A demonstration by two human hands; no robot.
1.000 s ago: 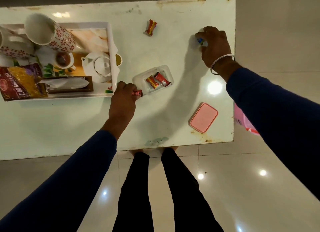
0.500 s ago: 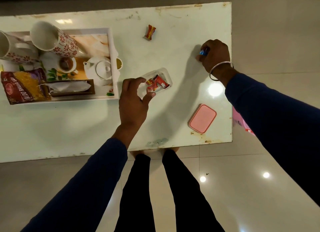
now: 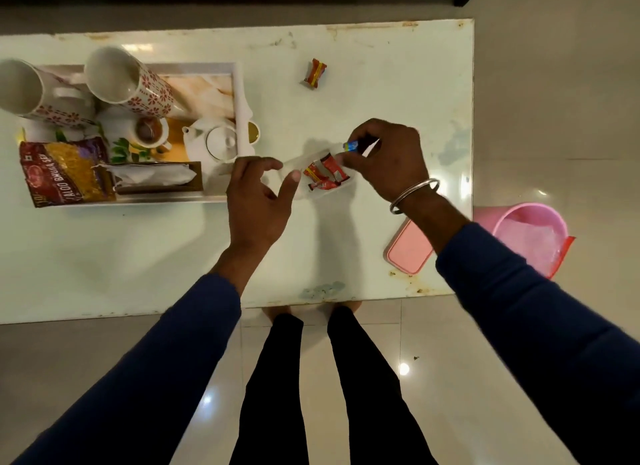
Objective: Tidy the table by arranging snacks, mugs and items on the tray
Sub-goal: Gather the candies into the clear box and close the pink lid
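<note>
Since half a second ago the right hand (image 3: 384, 159) has travelled from the far right part of the table (image 3: 398, 93) to just above the clear container (image 3: 313, 178); it pinches a small blue-wrapped candy (image 3: 352, 146) between thumb and fingers, the knuckles turned up and a metal bangle (image 3: 414, 195) on the wrist. Left hand (image 3: 258, 201) has drawn back a little and holds nothing; its fingers are spread and relaxed, the thumb tip over the near left edge of the container, and I cannot tell if it touches it. Inside the container lie red candies (image 3: 323, 175); its left part is hidden behind the thumb and its clear walls are hard to make out. One more red candy (image 3: 315, 73) lies alone on the far side of the table; the tray (image 3: 239, 93) at the left carries two flowered mugs (image 3: 138, 86), a teapot (image 3: 216, 142) and a snack packet (image 3: 65, 170), one mug cut off by the frame edge; a pink lid (image 3: 408, 253) lies at the near right corner, partly under the right forearm.
</note>
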